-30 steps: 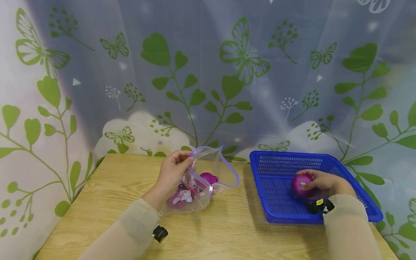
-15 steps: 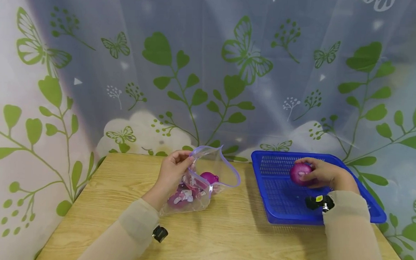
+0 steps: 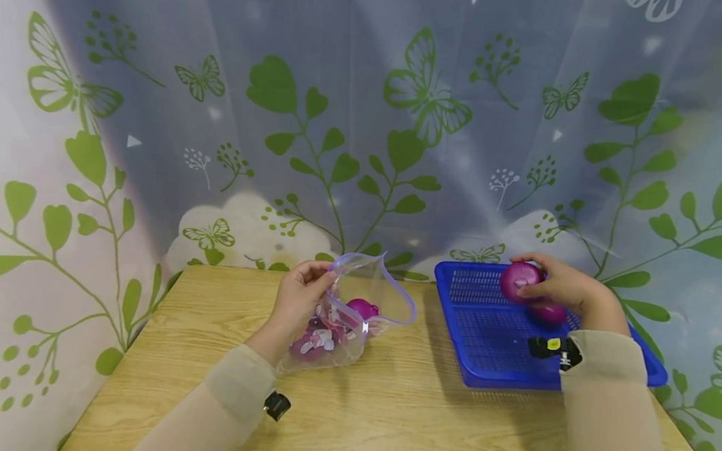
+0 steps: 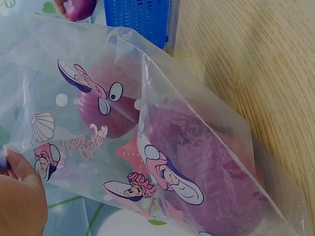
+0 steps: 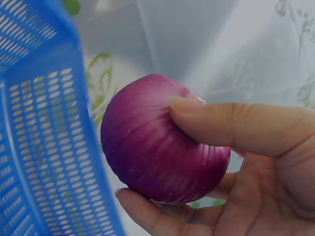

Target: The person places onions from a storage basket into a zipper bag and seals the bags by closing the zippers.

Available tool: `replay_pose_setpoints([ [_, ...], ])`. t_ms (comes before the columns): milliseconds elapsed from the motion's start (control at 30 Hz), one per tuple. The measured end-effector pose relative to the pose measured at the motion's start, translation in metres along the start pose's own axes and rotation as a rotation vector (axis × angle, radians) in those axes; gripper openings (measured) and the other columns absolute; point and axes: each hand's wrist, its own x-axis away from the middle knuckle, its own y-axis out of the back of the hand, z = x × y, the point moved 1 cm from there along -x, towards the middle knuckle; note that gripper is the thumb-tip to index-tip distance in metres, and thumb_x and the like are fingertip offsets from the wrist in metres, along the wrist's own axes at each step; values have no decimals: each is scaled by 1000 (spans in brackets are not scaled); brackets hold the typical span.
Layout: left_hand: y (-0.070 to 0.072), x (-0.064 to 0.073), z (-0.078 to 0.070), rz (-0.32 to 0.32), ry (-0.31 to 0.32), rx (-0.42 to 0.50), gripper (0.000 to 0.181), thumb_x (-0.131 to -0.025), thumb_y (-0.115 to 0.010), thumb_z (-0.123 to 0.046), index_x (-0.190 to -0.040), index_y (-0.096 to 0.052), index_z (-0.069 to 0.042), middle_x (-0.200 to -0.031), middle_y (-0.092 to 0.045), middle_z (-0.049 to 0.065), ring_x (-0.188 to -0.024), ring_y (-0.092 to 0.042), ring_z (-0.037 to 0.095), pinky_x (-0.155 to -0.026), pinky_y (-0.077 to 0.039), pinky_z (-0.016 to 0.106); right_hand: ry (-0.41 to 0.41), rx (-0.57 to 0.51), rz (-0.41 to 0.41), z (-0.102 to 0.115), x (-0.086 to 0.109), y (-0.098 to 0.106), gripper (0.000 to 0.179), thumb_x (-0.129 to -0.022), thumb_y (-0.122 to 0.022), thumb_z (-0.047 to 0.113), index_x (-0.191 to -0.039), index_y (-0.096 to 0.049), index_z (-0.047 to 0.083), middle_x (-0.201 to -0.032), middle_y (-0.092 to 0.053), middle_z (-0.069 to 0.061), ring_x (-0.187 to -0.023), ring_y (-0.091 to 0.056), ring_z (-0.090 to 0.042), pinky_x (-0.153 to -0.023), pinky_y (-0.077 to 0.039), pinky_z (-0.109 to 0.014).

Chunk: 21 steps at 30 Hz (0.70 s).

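My left hand [image 3: 301,297] pinches the purple-edged rim of a clear zip bag [image 3: 345,354], keeping its mouth spread wide. Inside the bag lie red onions [image 4: 206,167], seen through the printed plastic in the left wrist view. My right hand [image 3: 566,287] grips another red onion [image 5: 160,140], thumb on one side and fingers below, above the back of the blue basket [image 3: 453,339]. One more red onion [image 3: 547,314] sits in the basket, under my right hand and partly covered by it.
The bag and basket stand side by side on a wooden table [image 3: 351,416], a strip of tabletop between them. A patterned curtain [image 3: 354,116] hangs directly behind the table's far edge.
My right hand has lifted the red onion up from the basket toward its back rim, bringing the onion beneath into view. The left hand and bag have stayed put.
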Motion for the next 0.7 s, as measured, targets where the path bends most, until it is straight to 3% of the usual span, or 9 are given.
replay_pose_setpoints([
  [133, -1, -1, 1, 2, 4, 7, 17, -96, -65, -3, -113, -65, 3, -93, -64, 4, -81, -62, 15, -71, -55, 19, 93, 131, -60, 18, 5, -3, 66, -91, -74, 8, -146, -39, 1, -136, -44, -30, -116, -51, -40, -87, -49, -33],
  [500, -2, -1, 0, 0, -3, 5, 17, -96, -66, -3, -112, -65, 4, -92, -64, 3, -79, -61, 13, -68, -54, 18, 208, 217, -130, 67, 16, -20, 67, -91, -75, 12, -148, -39, 8, -135, -52, -23, -116, -55, -37, -91, -49, -39],
  [700, -4, -1, 0, -8, -20, 23, 15, -95, -67, -1, -109, -66, 4, -88, -64, 2, -76, -61, 12, -67, -54, 19, 290, 214, -169, 82, 16, -31, 66, -92, -74, 11, -148, -39, 6, -139, -47, -24, -117, -54, -43, -92, -50, -51],
])
